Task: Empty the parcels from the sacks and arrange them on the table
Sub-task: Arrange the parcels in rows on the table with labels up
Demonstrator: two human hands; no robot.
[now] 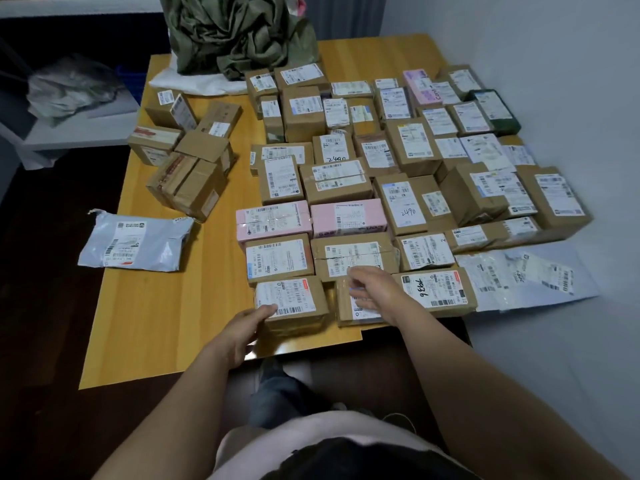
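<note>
- Head view: a wooden bench [166, 306] carried the parcels [398, 161], mostly brown cartons with white labels face up, packed in rough rows over its right half.
- Two pink boxes [273, 220] lay side by side in the third row from the near edge, and a dark green box [495, 110] sat at the far right.
- A loose cluster of brown cartons [187, 157] stood apart on the left, some tilted against each other.
- A grey mailer [138, 242] lay alone at the left edge, partly overhanging it.
- Flat white mailers [519, 275] lay at the near right, just beside the carton marked 7936 [436, 289].
- A crumpled green sack [235, 32] sat at the far end of the bench, on a white sheet or bag [197, 83] (which of the two was unclear).
- The left hand [242, 329] was at the near-left corner of the front-row carton [291, 301], thumb on its top by the label; the other fingers curled down beside it, and I could not tell whether they gripped it.
- The right hand [374, 289] lay over the neighbouring carton [360, 311], between that one and the 7936 carton; its fingers [356, 292] were motion-blurred but loosely apart and relaxed, clamped on nothing.
- A white shelf at the far left held a crumpled grey bag [69, 88].
</note>
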